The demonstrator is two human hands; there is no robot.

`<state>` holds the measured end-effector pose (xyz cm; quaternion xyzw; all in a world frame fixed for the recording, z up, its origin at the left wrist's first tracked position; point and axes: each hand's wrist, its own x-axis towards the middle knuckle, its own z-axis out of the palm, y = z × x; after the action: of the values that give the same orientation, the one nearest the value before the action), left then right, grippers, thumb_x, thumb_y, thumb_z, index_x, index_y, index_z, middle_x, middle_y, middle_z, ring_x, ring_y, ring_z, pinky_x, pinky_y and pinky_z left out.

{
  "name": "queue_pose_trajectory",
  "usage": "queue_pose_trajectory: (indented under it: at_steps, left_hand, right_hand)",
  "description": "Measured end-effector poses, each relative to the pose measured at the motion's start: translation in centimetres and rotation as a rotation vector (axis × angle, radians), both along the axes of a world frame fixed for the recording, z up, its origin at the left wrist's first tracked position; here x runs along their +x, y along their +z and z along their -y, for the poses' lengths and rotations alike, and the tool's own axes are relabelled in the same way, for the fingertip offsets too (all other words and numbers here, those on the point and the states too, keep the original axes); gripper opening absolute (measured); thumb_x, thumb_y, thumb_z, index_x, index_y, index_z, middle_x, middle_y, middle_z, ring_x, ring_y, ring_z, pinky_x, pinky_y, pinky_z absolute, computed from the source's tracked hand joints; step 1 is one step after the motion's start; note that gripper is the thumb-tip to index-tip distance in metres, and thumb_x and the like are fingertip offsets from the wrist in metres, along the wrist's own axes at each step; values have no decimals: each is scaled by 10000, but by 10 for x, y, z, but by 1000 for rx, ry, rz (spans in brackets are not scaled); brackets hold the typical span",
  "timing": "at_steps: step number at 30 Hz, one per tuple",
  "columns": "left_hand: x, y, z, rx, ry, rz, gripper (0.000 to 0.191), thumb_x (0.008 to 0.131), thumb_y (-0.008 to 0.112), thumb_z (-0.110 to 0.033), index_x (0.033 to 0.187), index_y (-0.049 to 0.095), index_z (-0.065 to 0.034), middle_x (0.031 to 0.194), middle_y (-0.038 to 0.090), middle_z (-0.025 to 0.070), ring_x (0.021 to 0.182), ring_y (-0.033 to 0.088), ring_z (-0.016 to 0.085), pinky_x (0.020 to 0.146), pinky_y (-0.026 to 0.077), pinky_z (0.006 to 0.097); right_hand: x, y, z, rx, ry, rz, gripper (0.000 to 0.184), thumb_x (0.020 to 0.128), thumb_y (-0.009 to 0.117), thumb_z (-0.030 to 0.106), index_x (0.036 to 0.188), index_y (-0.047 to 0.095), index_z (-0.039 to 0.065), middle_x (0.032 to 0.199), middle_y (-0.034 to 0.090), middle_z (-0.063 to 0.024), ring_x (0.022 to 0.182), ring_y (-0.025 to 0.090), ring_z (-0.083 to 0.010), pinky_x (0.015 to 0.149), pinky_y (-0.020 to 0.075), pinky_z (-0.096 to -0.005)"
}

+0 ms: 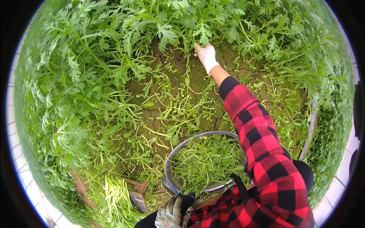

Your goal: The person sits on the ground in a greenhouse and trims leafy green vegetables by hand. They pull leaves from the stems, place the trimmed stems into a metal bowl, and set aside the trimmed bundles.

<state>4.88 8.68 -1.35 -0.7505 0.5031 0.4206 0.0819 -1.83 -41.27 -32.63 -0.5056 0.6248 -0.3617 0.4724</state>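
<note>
My right hand [206, 57], in a white glove with soiled fingertips, reaches forward to the base of standing garland chrysanthemum plants [171, 25]. Its fingers look curled, and leaves partly cover what lies between them. In a stained, pale glove, my left hand [169, 212] is low in the view by my dark-clad leg; its palm side is hidden. Between the hands, a round metal basin [182, 144] stands close before me, holding a heap of loose green leaves and trimmings [209, 161]. My right forearm passes beside its right rim.
Cracked, mossy soil [196, 74] carries scattered leaves and stem bits. At lower left, a bundle of pale green stems [117, 196] lies against a worn wooden piece [138, 198]. A grey pole [309, 131] lies at right among dense plants. Pale paving [22, 168] borders the bed.
</note>
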Motion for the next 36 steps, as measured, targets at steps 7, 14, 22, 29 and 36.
queue_pose_trajectory:
  at_steps: [7,14,22,29,36]
  left_hand:
    - [3,-7,5,-56,-19,-5,674,904,623,-374,1476,400,-96,1268,577,164,1108,547,370,943,473,478]
    - [8,-12,6,-109,-21,-20,681,890,659,-331,1475,408,-89,1351,547,160,1148,548,367,967,473,466]
    - [10,-13,2,-157,-44,19,666,878,673,-315,1454,435,-81,1331,565,161,1113,576,366,945,488,465]
    - [9,-14,1,-181,-33,-1,660,879,669,-322,1448,443,-76,1317,570,173,1114,576,370,940,489,466]
    - [12,-14,0,-200,-25,-10,672,882,663,-337,1457,435,-73,1315,567,181,1109,573,373,938,484,467]
  right_hand:
    - [12,2,30,-26,154,-350,606,865,688,449,1267,628,-1,1037,728,-198,929,709,-344,855,532,-397]
    - [15,-29,50,59,40,-34,524,951,597,344,1345,553,2,910,710,-190,758,690,-303,745,535,-383]
    - [-4,-9,6,252,40,296,341,999,579,277,1232,564,28,730,592,-13,548,537,-113,496,436,-296]
    - [32,19,19,-273,109,-304,514,827,752,323,1193,627,-16,947,698,-276,893,685,-416,810,533,-421]
    - [27,26,56,-173,189,-701,601,924,547,593,1175,681,63,1135,685,-218,1049,642,-395,905,506,-439]
